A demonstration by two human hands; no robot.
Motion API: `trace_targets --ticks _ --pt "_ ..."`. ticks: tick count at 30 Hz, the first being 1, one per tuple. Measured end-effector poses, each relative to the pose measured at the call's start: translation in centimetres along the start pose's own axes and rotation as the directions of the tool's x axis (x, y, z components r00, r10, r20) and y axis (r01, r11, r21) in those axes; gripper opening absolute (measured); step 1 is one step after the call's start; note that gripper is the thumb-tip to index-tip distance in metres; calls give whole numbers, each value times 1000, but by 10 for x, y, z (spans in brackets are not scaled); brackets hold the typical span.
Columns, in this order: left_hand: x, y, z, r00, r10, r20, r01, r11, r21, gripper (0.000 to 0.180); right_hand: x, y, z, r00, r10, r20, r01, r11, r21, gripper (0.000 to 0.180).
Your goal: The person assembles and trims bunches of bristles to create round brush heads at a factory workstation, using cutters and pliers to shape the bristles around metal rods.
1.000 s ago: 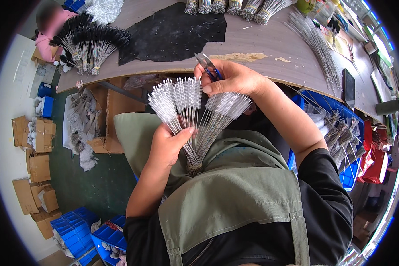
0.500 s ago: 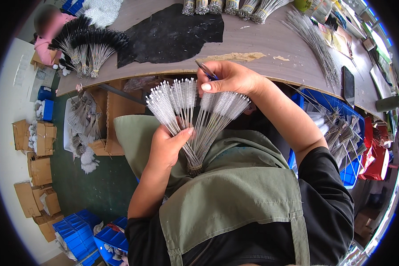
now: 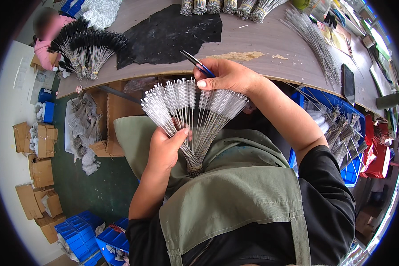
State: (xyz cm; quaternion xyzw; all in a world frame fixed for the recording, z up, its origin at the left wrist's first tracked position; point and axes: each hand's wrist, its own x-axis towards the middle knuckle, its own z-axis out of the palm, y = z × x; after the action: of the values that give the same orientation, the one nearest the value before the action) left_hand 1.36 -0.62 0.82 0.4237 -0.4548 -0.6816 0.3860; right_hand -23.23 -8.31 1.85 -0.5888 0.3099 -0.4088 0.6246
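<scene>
While the left hand (image 3: 164, 148) holds a fan of thin white wire brushes (image 3: 188, 115) by their gathered stems, its grip is closed around them just above the person's green apron (image 3: 235, 195), with the bristle ends spread upward toward the desk (image 3: 270, 40). At the top of the fan, the right hand (image 3: 228, 75) rests its thumb on the bristle tips, and its grip is closed on a pair of blue-handled scissors (image 3: 197, 64) whose blades point up and left over the desk edge. On the desk lie a black sheet (image 3: 168, 31), bundles of black brushes (image 3: 86, 44) at the left, and loose wire stems (image 3: 312, 37) at the right. Blue bins (image 3: 341, 128) with more brushes stand to the person's right, and cardboard boxes (image 3: 35, 168) sit on the floor to the left.
</scene>
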Motion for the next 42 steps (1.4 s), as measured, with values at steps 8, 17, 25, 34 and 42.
trace_targets --ticks 8,17,25,34,42 --pt "1 -5 -5 1000 20 19 -20 1000 -6 26 -1 -6 2 997 79 9 -80 996 34 28" --pt "0 -1 -1 1000 -1 -11 1 1000 -3 18 -4 -6 4 997 -42 67 36 995 96 24" --pt "-1 -4 -2 1000 -13 -15 13 1000 0 18 -6 -5 2 995 -8 103 -8 987 158 23" --pt "0 -6 -1 1000 8 -16 -8 1000 6 20 -8 -9 3 996 63 59 -69 991 112 22" --pt "1 -5 -2 1000 0 -12 0 1000 -2 16 -4 -1 -1 992 8 129 -24 992 124 24"
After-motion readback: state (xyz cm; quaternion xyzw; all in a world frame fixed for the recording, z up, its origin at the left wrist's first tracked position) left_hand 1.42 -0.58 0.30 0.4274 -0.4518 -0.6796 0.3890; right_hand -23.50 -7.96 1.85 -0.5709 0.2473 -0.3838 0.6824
